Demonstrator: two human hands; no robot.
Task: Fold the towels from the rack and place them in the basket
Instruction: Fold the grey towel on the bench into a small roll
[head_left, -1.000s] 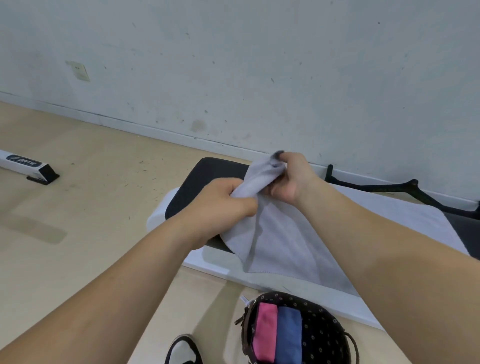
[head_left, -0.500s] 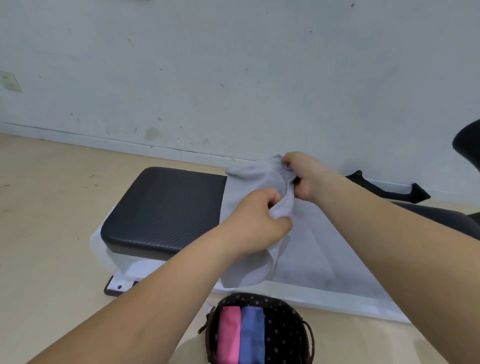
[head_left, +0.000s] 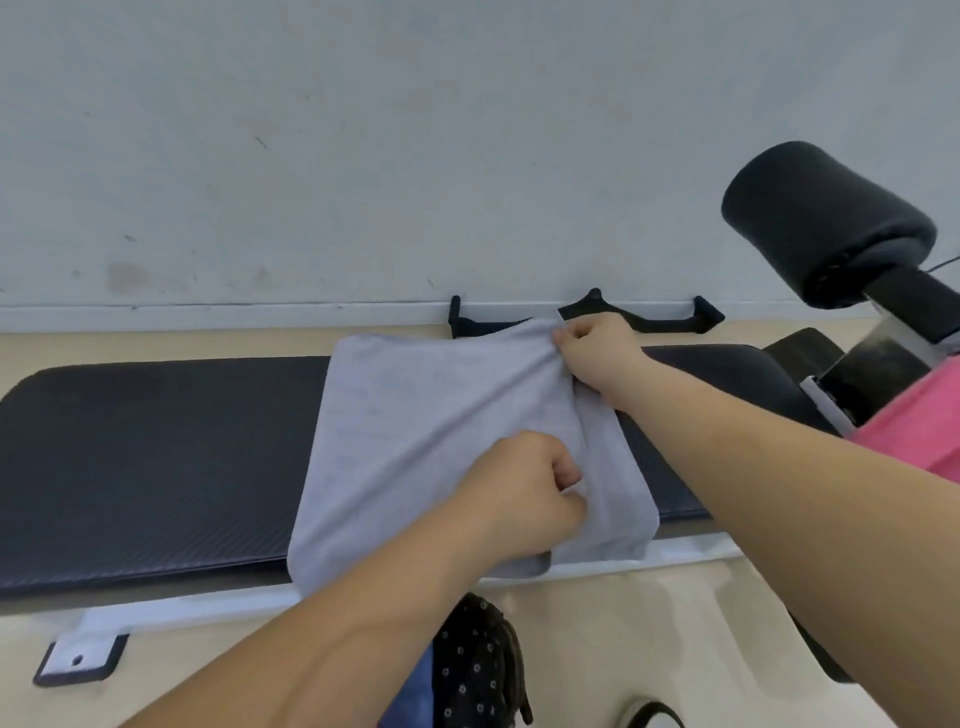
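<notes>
Nearest, on the floor just in front of the bench pad (head_left: 156, 457), stands the dark dotted basket (head_left: 478, 670), with a strip of blue cloth (head_left: 415, 691) showing at its left side. Above the pad's near edge the left hand (head_left: 524, 493) has its fingers curled in, pinching the near end of the turned-over layer of the grey towel (head_left: 415, 415). The towel lies across the middle of the pad, its near hem hanging over the front edge and a narrower band of it exposed on the right. At the pad's far edge the right hand (head_left: 597, 353) pinches the far corner of that same layer, fingers closed on the cloth. The towel looks thin, light and quite limp: it sags and creases between the two grips, so it probably holds no shape of its own and wants taking at corners or along a hem, kept taut, then smoothed flat. Behind the pad a black frame (head_left: 649, 317) rests against the wall (head_left: 363, 130); a padded roller (head_left: 826, 223) stands off its right end.
</notes>
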